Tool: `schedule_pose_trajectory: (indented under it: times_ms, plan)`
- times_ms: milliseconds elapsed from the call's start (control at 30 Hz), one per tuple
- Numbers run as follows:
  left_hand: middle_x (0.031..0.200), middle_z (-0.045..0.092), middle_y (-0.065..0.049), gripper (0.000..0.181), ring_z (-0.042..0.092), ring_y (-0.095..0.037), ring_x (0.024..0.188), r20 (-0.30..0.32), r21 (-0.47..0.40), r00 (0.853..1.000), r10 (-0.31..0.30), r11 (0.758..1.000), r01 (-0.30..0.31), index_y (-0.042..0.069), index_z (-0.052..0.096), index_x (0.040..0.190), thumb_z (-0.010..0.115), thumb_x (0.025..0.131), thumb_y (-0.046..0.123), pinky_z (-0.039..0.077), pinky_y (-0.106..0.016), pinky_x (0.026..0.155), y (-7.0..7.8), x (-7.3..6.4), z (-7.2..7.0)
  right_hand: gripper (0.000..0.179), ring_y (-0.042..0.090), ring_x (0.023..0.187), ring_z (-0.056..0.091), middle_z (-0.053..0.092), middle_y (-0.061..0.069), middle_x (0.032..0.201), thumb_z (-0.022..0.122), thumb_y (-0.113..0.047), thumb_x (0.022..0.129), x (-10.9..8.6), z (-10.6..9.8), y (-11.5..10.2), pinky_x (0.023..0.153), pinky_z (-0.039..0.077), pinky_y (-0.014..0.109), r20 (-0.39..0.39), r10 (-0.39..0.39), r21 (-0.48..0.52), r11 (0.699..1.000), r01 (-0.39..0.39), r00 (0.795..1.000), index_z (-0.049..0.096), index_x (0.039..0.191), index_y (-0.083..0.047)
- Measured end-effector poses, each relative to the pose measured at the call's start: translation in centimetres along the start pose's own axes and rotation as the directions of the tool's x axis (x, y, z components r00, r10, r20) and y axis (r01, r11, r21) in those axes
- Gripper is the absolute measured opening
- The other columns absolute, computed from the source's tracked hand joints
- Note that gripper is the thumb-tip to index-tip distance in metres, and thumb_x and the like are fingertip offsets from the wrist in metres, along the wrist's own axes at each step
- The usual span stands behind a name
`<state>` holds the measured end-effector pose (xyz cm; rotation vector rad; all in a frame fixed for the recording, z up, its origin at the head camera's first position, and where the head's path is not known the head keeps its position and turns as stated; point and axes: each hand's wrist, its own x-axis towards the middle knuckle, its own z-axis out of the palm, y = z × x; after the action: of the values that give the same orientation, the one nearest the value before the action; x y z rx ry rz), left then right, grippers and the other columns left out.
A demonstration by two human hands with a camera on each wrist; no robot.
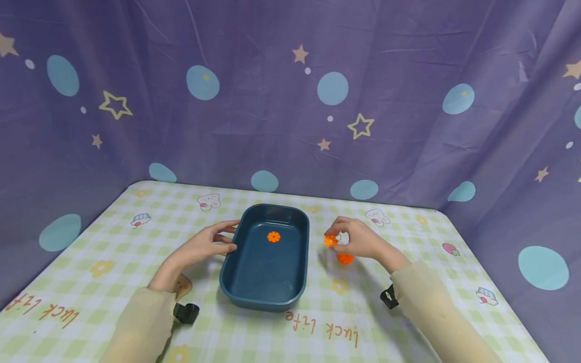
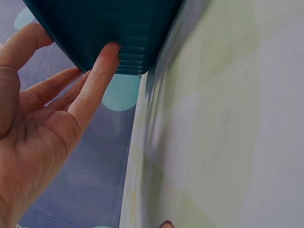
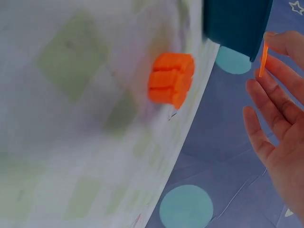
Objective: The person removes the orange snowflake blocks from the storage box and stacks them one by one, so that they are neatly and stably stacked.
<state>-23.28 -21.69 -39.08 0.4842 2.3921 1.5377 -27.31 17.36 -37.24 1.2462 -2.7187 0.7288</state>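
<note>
A deep blue rectangular basin (image 1: 265, 269) stands on the table, with one orange notched plastic disc (image 1: 274, 237) lying inside near its far end. At its left side my left hand (image 1: 199, 245) touches the outer wall and rim with extended fingertips, as the left wrist view (image 2: 90, 88) also shows. To the right of the basin, my right hand (image 1: 356, 237) pinches another orange notched disc (image 3: 264, 59) between thumb and fingertip, the other fingers spread. Below that hand, a small stack of orange discs (image 3: 171, 80) sits on the tablecloth.
The table has a green-and-white checked cloth (image 1: 204, 333) with printed cartoons and lettering. A purple curtain (image 1: 272, 131) with stars and blue spots hangs behind and at both sides. Black wrist-camera mounts (image 1: 186, 313) show near both sleeves.
</note>
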Motion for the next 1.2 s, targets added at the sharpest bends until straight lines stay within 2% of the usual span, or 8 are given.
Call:
schedule_pose_trajectory:
  times_ms: [233, 400, 700, 1000, 1200]
  plan:
    - [0.133, 0.037, -0.022, 0.069, 0.054, -0.029, 0.107, 0.002, 0.004, 1.000, 0.006, 1.000, -0.006, 0.013, 0.030, 0.143, 0.065, 0.084, 0.026, 0.053, -0.033, 0.076, -0.1, 0.0, 0.0, 0.023, 0.010, 0.083, 0.056, 0.061, -0.006, 0.092, 0.071, -0.015, 0.076, -1.3, 0.0, 0.6, 0.076, 0.050, 0.037, 0.005, 0.027, 0.018, 0.999, -0.027, 1.000, 0.070, 0.098, -0.010]
    - [0.133, 0.037, -0.024, 0.070, 0.055, -0.028, 0.106, 0.004, 0.012, 1.000, 0.015, 1.000, -0.015, 0.011, 0.029, 0.143, 0.065, 0.085, 0.026, 0.053, -0.033, 0.076, -0.2, 0.0, 0.0, 0.023, 0.008, 0.081, 0.055, 0.061, -0.007, 0.091, 0.072, -0.015, 0.075, -1.9, 0.2, 1.1, 0.074, 0.050, 0.033, 0.004, 0.039, 0.015, 0.999, -0.039, 0.999, 0.070, 0.098, -0.012]
    - [0.133, 0.037, -0.022, 0.070, 0.054, -0.029, 0.106, -0.003, 0.004, 1.000, 0.005, 1.000, -0.005, 0.013, 0.030, 0.143, 0.065, 0.084, 0.026, 0.053, -0.033, 0.076, -0.1, 0.0, 0.0, 0.023, 0.009, 0.083, 0.057, 0.061, -0.004, 0.093, 0.072, -0.017, 0.075, -3.1, 0.6, 1.8, 0.076, 0.051, 0.038, 0.023, 0.092, 0.033, 0.995, -0.092, 0.996, 0.070, 0.097, -0.011]
    - [0.133, 0.038, -0.022, 0.070, 0.054, -0.029, 0.106, -0.007, 0.007, 1.000, 0.005, 1.000, -0.005, 0.013, 0.031, 0.142, 0.066, 0.084, 0.027, 0.053, -0.033, 0.076, -0.2, 0.0, 0.0, 0.023, 0.007, 0.085, 0.057, 0.061, -0.007, 0.092, 0.073, -0.021, 0.075, -4.0, 1.0, 2.4, 0.079, 0.049, 0.032, 0.023, 0.125, 0.008, 0.992, -0.125, 0.992, 0.070, 0.096, -0.013]
    - [0.132, 0.038, -0.022, 0.070, 0.055, -0.028, 0.106, -0.008, 0.013, 1.000, 0.009, 1.000, -0.009, 0.012, 0.030, 0.142, 0.066, 0.084, 0.026, 0.053, -0.032, 0.076, -0.1, 0.0, 0.0, 0.024, 0.006, 0.083, 0.055, 0.060, -0.008, 0.092, 0.073, -0.023, 0.076, -4.2, 1.3, 2.8, 0.076, 0.048, 0.030, 0.045, 0.133, 0.007, 0.991, -0.134, 0.990, 0.070, 0.098, -0.014]
